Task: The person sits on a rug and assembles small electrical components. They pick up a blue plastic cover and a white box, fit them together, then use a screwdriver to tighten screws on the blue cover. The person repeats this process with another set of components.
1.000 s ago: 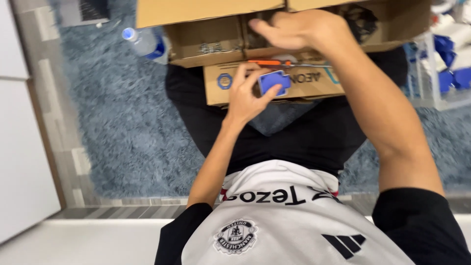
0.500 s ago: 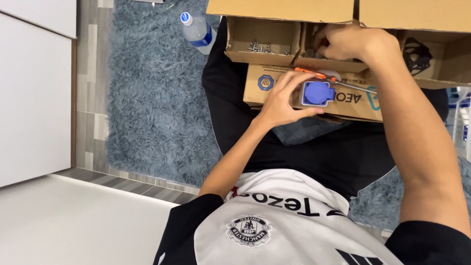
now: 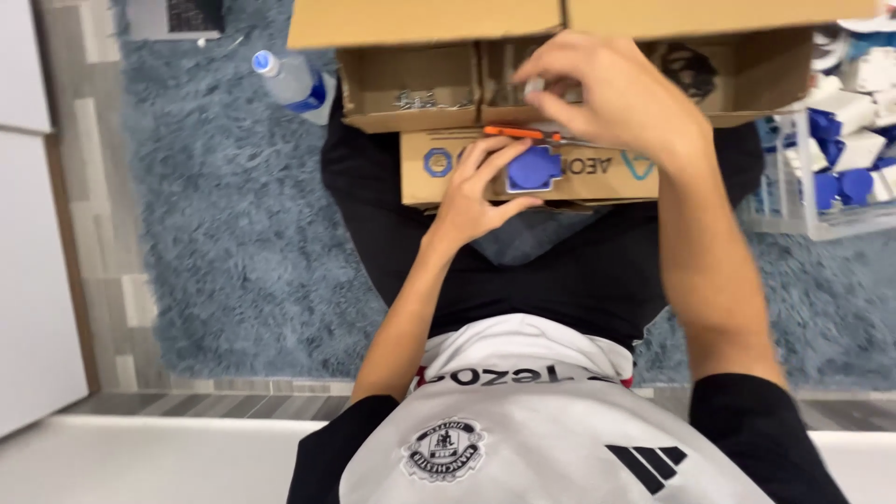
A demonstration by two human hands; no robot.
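My left hand (image 3: pixel 471 191) holds a blue round socket part (image 3: pixel 534 170) against the front of a flat cardboard box (image 3: pixel 429 168) lying across my lap. An orange-handled screwdriver (image 3: pixel 523 133) lies on top of that box, just above the blue part. My right hand (image 3: pixel 616 98) hovers over an open cardboard box with compartments (image 3: pixel 411 89). Its fingertips are pinched on a small pale piece, which is too small to make out. Small metal screws (image 3: pixel 415 98) lie in the left compartment.
A plastic water bottle with a blue cap (image 3: pixel 291 82) lies on the blue-grey shaggy rug (image 3: pixel 233 243) at the left. A clear bin of blue and white parts (image 3: pixel 831 168) stands at the right. White furniture (image 3: pixel 28 280) lines the left edge.
The view has shifted. My right hand has lifted out of the compartment box with its fingertips pinched. My left hand has kept hold of the blue part against the flat box.
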